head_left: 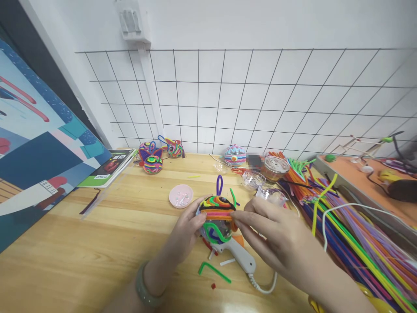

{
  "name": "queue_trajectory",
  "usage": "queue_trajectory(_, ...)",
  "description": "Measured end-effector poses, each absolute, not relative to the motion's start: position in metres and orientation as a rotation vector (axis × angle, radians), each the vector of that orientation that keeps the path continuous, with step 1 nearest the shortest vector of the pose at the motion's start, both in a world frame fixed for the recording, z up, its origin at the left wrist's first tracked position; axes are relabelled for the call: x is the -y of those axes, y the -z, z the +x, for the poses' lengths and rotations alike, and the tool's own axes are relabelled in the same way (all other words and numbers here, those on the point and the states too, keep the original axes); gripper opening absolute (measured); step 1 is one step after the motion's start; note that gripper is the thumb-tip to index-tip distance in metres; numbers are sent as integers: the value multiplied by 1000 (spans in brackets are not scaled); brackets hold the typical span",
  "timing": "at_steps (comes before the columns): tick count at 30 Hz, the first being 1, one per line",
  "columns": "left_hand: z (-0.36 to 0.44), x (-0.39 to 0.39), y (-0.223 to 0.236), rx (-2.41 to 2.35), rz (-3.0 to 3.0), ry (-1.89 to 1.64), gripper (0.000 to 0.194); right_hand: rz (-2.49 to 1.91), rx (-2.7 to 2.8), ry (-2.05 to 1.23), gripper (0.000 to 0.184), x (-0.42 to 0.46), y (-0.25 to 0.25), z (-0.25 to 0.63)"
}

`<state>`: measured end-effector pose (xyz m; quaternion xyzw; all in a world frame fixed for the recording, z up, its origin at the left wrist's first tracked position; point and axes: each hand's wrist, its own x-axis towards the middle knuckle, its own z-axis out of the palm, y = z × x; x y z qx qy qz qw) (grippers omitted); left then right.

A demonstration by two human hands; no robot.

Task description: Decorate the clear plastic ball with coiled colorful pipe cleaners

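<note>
Above the wooden table, my left hand is wrapped round the left side of a clear plastic ball partly covered in coloured pipe cleaners. A purple loop stands up from its top. Orange, pink and black rows cover the upper half; green and purple curves show below them. My right hand has its thumb and fingertips pinched together at the ball's right edge, on an orange pipe cleaner. Just beneath lies a white hot glue gun. A bent green pipe cleaner lies nearer to me.
A pink dish with small bits stands behind my left hand. Finished-looking pipe cleaner ornaments sit at the back left, another ball at the back. Bundled pipe cleaners and an orange-topped box fill the right side.
</note>
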<state>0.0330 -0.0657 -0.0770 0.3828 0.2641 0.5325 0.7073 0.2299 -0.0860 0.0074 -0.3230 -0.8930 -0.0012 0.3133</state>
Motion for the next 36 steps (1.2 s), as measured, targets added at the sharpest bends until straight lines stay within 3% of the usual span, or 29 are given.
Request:
queue_trajectory(16, 29, 63, 81, -417, 733, -1257, 29, -880, 2241, -195, 16, 83, -6, 234)
queue_trajectory(36, 30, 65, 78, -420, 652, -1281, 30, -905, 2117, -96, 14, 91, 2, 215)
